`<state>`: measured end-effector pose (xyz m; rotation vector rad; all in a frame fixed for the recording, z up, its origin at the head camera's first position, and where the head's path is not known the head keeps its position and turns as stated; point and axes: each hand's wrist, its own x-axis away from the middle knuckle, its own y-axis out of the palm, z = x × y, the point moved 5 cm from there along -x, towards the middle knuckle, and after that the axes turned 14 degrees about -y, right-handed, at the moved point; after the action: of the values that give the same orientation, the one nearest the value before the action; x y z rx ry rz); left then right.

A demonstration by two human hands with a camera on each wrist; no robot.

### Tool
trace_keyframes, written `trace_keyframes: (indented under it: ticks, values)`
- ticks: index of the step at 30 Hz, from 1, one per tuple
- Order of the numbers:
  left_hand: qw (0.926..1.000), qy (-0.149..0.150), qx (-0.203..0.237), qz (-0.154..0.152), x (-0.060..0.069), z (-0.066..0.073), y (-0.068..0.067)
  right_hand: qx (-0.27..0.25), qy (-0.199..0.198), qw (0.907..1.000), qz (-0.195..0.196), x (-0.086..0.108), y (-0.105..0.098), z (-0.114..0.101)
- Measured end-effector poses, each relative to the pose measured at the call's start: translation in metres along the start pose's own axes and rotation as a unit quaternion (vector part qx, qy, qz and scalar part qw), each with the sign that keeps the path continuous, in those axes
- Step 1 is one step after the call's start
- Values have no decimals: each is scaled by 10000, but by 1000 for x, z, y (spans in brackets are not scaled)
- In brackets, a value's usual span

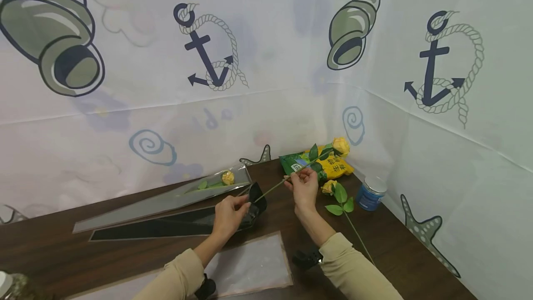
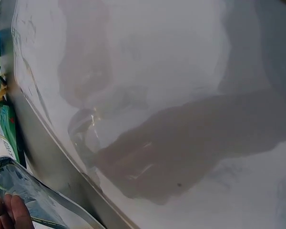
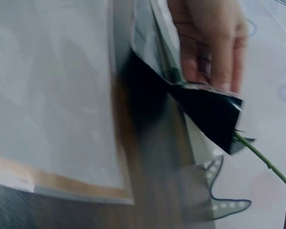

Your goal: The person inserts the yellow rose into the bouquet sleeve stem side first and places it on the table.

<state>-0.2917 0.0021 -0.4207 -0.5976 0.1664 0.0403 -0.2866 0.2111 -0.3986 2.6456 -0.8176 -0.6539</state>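
Note:
In the head view my left hand (image 1: 228, 214) pinches the wide mouth of a long, tapered black-backed clear flower sleeve (image 1: 166, 226) lying on the table. My right hand (image 1: 304, 189) pinches the green stem of a yellow rose (image 1: 341, 146), its bloom pointing up and right. The stem's lower end reaches the sleeve's mouth. Seen from the right wrist, the stem (image 3: 271, 167) passes behind the black flap (image 3: 205, 114), so its tip is hidden. At the lower left of the left wrist view, the left fingers (image 2: 20, 214) touch the clear film.
Behind lies another sleeve (image 1: 137, 207) with a yellow rose inside. A loose yellow rose (image 1: 329, 187), a green-and-yellow packet (image 1: 333, 165) and a blue jar (image 1: 371, 193) are at the right. Flat pale sleeves (image 1: 254, 263) lie in front, and a jar (image 1: 16, 286) stands front left.

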Motion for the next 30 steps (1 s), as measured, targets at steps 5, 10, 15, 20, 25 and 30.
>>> trace_keyframes:
  ticks: [5, 10, 15, 20, 25, 30]
  values:
    - [10000, 49, -22, -28, -1, 3, 0, 113, 119, 9997, -206, 11, 5, 9]
    - [9999, 120, 45, -61, -1, 8, -1, 155, 170, 9992, -332, 19, 9, 16]
    - [9997, 146, 183, -52, -4, 14, 0, 320, 57, 9986, -424, 23, 12, 19]
    - [9994, 125, 330, 0, -7, 21, 0, 1086, -95, 9926, -532, 27, 14, 22]
    - [9988, -2, 461, -137, -8, 26, 2, 1306, 1, 9891, -685, 32, 16, 27]
    - [9992, -144, 319, -198, -5, 23, 5, 1132, 147, 9910, -702, 33, 14, 31]
